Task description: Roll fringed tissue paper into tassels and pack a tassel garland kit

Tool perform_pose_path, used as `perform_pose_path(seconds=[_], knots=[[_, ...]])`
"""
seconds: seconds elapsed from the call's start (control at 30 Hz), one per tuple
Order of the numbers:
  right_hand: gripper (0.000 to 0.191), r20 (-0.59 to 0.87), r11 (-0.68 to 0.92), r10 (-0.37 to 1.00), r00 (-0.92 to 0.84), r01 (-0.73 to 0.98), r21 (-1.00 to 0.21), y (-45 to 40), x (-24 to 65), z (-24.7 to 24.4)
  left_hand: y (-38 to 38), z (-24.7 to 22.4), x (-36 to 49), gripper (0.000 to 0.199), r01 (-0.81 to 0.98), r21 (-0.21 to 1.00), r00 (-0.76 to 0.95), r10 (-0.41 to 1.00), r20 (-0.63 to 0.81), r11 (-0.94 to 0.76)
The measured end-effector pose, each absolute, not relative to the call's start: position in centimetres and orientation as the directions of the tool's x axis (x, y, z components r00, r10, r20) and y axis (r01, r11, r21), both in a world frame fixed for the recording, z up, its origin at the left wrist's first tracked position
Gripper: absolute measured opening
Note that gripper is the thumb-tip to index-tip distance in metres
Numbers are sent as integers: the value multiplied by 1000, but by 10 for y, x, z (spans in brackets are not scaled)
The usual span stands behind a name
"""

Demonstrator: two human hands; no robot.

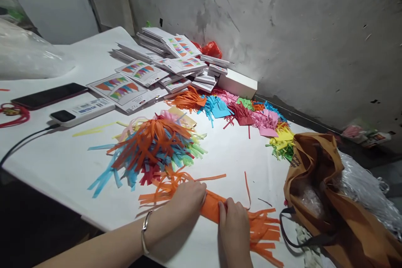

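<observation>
Head view: orange fringed paper is pinched at its plain middle by left hand and right hand, near the table's front edge. Strips could be torn by uneven pulling, or tangled with the adjacent tassel pile.

White table, apparently paper-covered.

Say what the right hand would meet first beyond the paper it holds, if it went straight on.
Probably the thin orange strips just past the orange paper; how squarely the right hand would catch them is unclear here.
</observation>
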State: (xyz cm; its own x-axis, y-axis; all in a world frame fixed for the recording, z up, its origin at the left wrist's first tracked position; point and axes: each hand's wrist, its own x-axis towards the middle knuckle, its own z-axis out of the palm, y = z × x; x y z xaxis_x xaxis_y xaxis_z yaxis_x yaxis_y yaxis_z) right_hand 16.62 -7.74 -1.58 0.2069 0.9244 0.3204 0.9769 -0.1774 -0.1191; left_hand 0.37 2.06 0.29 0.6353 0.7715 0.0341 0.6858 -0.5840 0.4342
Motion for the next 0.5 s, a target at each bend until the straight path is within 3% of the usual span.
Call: perform_pose_path(seconds=[0.17,0.37,0.5], knots=[[20,312,-221,923,225,974,-50,-69,166,-13,21,17,7,21,750,337,624,778,-74,-569],[15,409,-228,886,217,973,-21,-71,173,-3,17,28,9,22,754,328,628,770,-111,-568],[18,554,53,832,39,987,-149,-88,170,2,16,23,8,25,747,369,621,778,-92,-553]])
